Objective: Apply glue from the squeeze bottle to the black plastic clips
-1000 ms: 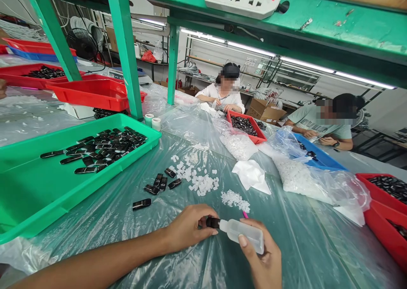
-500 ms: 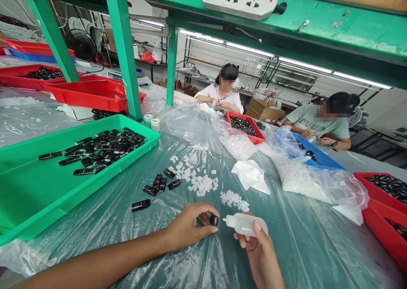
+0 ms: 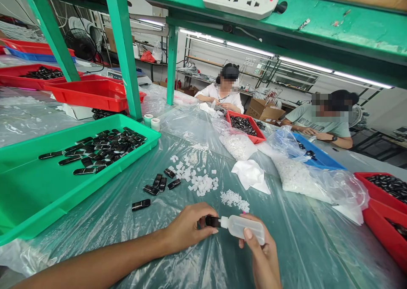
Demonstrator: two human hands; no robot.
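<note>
Between thumb and fingers, my left hand [image 3: 187,227] pinches a small black clip-like piece [image 3: 212,221] with a glossy surface. My right hand [image 3: 262,246] is wrapped round a translucent white squeeze bottle [image 3: 244,228], tilted on its side. The bottle's nozzle points left and meets the end of the black piece; its very tip is hidden there. Beyond my left hand lie several similar black pieces [image 3: 159,183]. Flat translucent white bits [image 3: 203,183] are spread behind them, and a heap of smaller white bits [image 3: 234,200] lies just beyond the bottle.
A green tray [image 3: 79,195] holding many black pieces stands at the left. Red trays [image 3: 378,221] are at the right edge. Plastic bags of white bits [image 3: 299,178] and a crumpled white sheet [image 3: 251,174] lie beyond my hands. Two people sit across the table under a green frame [image 3: 124,47].
The bottle has moved left, so its nozzle now meets the black piece. In my left hand that piece has turned, showing more of its length toward the bottle.
</note>
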